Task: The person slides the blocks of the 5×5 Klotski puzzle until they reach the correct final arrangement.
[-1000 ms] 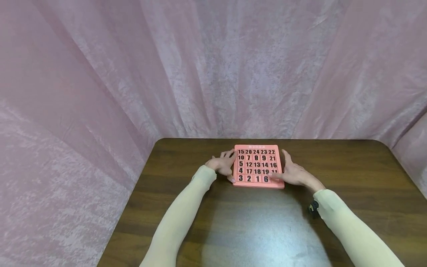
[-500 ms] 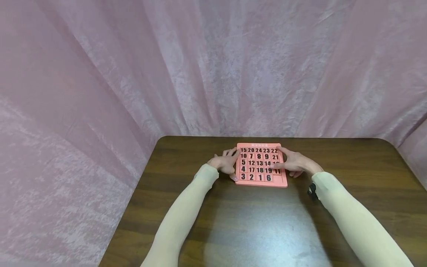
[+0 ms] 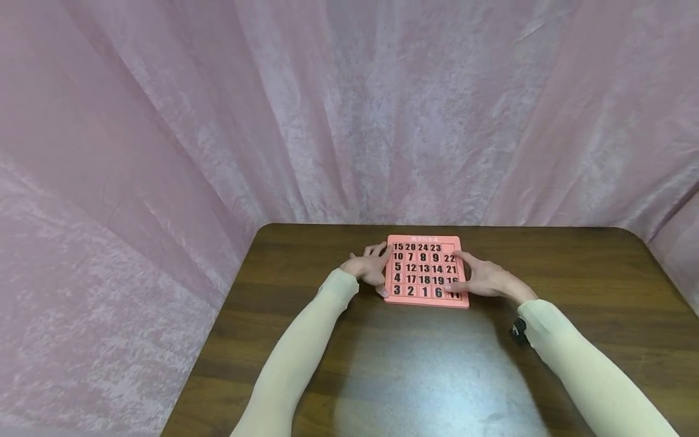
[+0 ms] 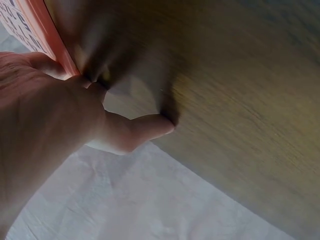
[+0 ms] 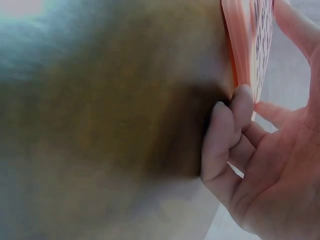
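A pink sliding number puzzle (image 3: 421,239) lies flat near the table's far edge, with dark numbers on its tiles. At its left border my left hand (image 3: 367,271) holds the frame, thumb by the near corner and forefinger farther up; another finger (image 4: 150,129) reaches out over the table. My right hand (image 3: 488,280) spans the right side. Its forefinger touches beside the 22 tile (image 3: 449,258), while the thumb lies over the 16 and 11 tiles, partly hiding them. Other right fingers (image 5: 219,137) curl beside the frame's edge. The top right cell has no tile.
The brown wooden table (image 3: 273,273) has a bright reflection in front of the puzzle. A pink velvety curtain (image 3: 349,121) hangs behind and to the left. A small black device (image 3: 519,331) sits at the right sleeve's cuff.
The right column of tiles has slid one cell toward me, so the gap went from bottom right to top right. My right hand moved nearer with it; the left stayed.
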`<state>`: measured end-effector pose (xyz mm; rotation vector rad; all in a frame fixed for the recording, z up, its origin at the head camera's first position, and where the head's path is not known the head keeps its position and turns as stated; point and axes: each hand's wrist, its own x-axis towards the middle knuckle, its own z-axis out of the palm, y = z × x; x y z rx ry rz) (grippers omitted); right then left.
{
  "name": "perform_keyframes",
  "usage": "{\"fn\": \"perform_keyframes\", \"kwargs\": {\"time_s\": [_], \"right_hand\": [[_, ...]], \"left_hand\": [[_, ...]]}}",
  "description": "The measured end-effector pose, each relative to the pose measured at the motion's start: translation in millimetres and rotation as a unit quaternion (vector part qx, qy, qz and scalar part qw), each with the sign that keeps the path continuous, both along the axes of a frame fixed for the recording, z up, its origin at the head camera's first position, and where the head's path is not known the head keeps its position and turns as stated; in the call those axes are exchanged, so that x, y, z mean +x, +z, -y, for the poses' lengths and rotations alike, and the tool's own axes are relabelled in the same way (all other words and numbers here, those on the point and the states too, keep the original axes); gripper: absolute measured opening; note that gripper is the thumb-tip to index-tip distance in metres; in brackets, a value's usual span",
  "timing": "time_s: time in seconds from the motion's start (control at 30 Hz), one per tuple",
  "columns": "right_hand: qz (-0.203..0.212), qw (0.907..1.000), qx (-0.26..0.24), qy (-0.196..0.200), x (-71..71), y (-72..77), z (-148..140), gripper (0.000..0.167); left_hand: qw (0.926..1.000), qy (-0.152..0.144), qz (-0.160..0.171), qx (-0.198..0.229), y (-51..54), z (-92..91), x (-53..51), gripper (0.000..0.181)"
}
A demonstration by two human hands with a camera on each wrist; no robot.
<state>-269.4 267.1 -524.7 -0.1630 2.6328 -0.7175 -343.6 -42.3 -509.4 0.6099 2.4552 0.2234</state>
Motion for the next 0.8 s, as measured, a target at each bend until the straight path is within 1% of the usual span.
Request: {"fn": "perform_keyframes", "kwargs": {"time_s": [0.13,0.23,0.4,0.63,0.8], "right_hand": [[-0.016,0.9998,-0.011,0.002,10.9,-7.0,1.9,0.133],[-0.036,0.9991,-0.018,0.007,15.6,-12.6,4.6,0.140],[-0.054,0.9983,-0.021,0.004,19.5,-14.4,6.8,0.140],[-0.053,0.9985,-0.012,-0.001,21.9,-12.4,6.3,0.142],[-0.053,0.9986,-0.009,-0.005,21.6,-12.6,5.0,0.143]], "left_hand": [[1.0000,-0.003,-0.001,-0.006,-2.9,-0.4,1.1,0.126],[0.9999,0.000,0.000,-0.011,-4.0,-0.7,1.1,0.125],[0.9998,0.005,-0.012,-0.017,-1.3,-3.9,0.2,0.128],[0.9983,0.014,-0.026,-0.050,2.7,-14.0,-1.7,0.131],[0.9965,0.017,-0.026,-0.077,9.2,-24.9,-0.8,0.134]]}}
